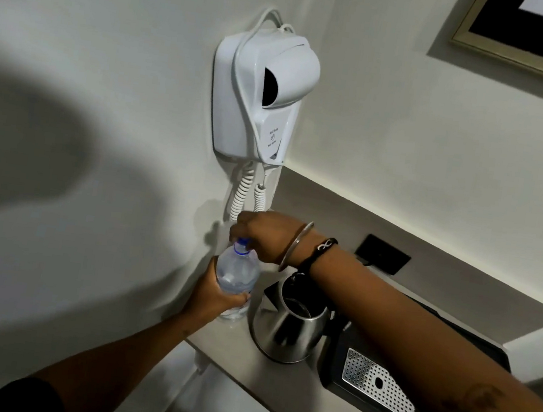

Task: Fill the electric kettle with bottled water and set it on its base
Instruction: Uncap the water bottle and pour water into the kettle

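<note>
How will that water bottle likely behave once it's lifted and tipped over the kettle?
The water bottle looks like thin clear plastic, so it may flex under the left hand. It appears largely full, so probably fairly heavy for its size. With the right hand on the blue cap, squeezing once it's open could spill water near the kettle.

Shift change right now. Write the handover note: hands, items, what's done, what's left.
Left hand grips the water bottle, upright on the counter.
Right hand is on the blue cap; cap still on.
Kettle stands beside the bottle, lid open; water inside cannot be judged.
Base not clearly visible.
Done: bottle and kettle in position.
Left: uncap, pour, close lid, set kettle on base.
</note>
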